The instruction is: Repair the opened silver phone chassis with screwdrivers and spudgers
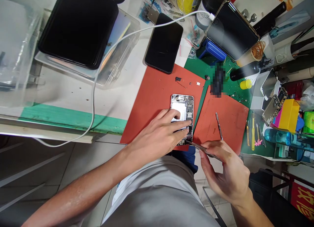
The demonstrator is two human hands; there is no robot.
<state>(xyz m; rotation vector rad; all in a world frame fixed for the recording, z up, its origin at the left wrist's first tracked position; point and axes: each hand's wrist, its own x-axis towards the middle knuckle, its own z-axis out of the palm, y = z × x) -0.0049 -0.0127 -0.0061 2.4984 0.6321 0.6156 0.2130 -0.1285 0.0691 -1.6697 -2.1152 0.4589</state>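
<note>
An opened phone with bare inner parts showing lies on the red mat. My left hand lies across it, fingertips reaching its right side, and holds it down. Between the thumb and fingers of my right hand is a slim metal pry tool with a ridged grip. Its tip meets the phone's lower right corner, though exact contact is too small to tell. Part of the phone's lower half is hidden under my left fingers. A second metal pry tool lies to the right on the mat.
A dark phone lies above the red mat. At the upper left a black tablet rests on a plastic case; a white cable runs past it. Another phone stands propped at upper right. Several hand tools lie at right.
</note>
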